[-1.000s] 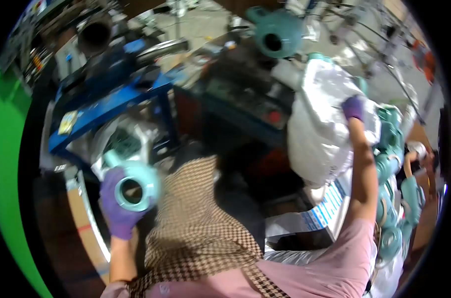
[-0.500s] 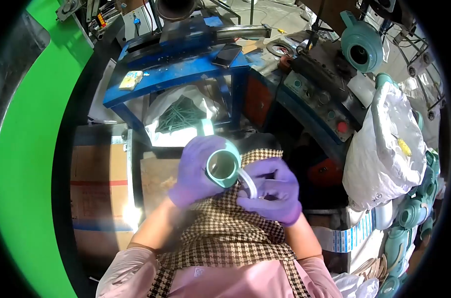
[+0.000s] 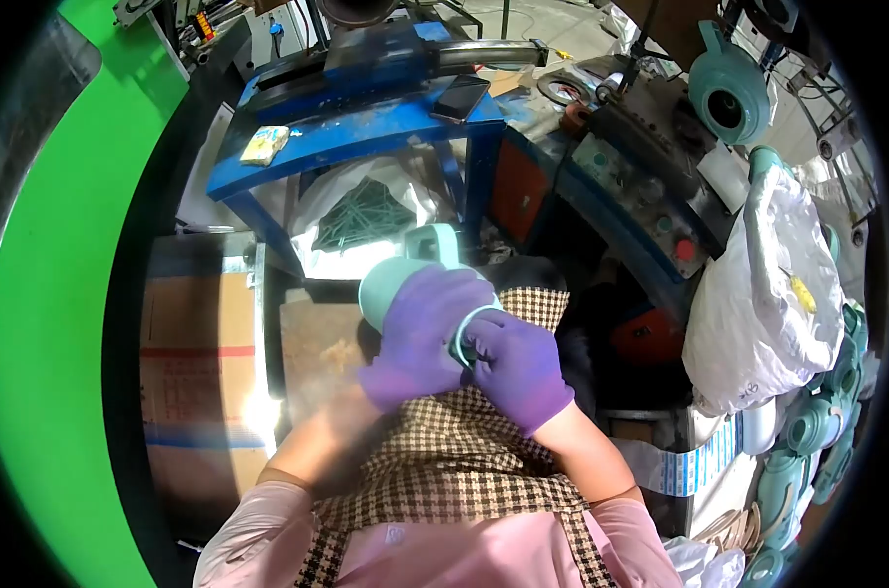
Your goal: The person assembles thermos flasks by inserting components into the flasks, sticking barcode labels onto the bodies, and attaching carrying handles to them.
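Note:
A teal plastic jug with a loop handle lies tilted over my lap, its mouth turned toward my right side. My left hand, in a purple glove, is wrapped round the jug's body. With bent fingers pressed together, my gloved right hand is at the jug's mouth and touches the rim. The inside of the mouth is mostly covered by the right fingers. Whatever those fingertips hold is hidden.
A blue metal table ahead carries a phone. Under it sits a white bag of thin green strips. Cardboard boxes stand at left. A control panel, a white sack and several teal jug parts are at right.
The jug has turned from its mouth facing up to its mouth facing right. My right hand, which held a whitish curved strip, has moved left onto the rim; the strip no longer shows.

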The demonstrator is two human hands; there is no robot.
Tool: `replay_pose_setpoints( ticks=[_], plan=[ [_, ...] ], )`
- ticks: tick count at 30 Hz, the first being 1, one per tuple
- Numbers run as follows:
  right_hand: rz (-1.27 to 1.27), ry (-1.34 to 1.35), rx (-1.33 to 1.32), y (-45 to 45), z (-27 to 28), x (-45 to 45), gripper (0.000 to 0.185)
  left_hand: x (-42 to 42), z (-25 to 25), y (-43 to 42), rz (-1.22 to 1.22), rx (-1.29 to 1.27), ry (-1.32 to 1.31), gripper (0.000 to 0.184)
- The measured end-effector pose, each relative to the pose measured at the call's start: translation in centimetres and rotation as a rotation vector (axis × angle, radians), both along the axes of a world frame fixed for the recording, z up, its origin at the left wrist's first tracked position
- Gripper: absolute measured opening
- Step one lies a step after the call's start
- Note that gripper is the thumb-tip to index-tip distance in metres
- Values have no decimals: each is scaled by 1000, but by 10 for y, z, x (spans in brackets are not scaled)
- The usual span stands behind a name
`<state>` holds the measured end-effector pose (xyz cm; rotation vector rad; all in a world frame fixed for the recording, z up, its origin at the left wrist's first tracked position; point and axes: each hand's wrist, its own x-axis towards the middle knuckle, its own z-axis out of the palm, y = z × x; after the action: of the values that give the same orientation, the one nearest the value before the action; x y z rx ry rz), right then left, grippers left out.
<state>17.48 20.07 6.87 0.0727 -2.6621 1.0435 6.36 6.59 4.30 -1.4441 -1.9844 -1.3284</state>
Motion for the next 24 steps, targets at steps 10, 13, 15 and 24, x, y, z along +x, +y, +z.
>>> replay_pose_setpoints(
  ticks=[10,13,15,24],
  plan=[
    [175,-103,-101,18,-20,9,15,16,-1,1,30,-154,83,49],
    [235,-225,-203,19,-26,14,17,19,-3,9,43,-253,162,57],
    [101,-224,-175,6,-26,23,19,28,4,16,105,-334,207,53],
    [-1080,415,-182,48,-75,221,31,48,7,-11,-200,-282,589,32]
  ],
)
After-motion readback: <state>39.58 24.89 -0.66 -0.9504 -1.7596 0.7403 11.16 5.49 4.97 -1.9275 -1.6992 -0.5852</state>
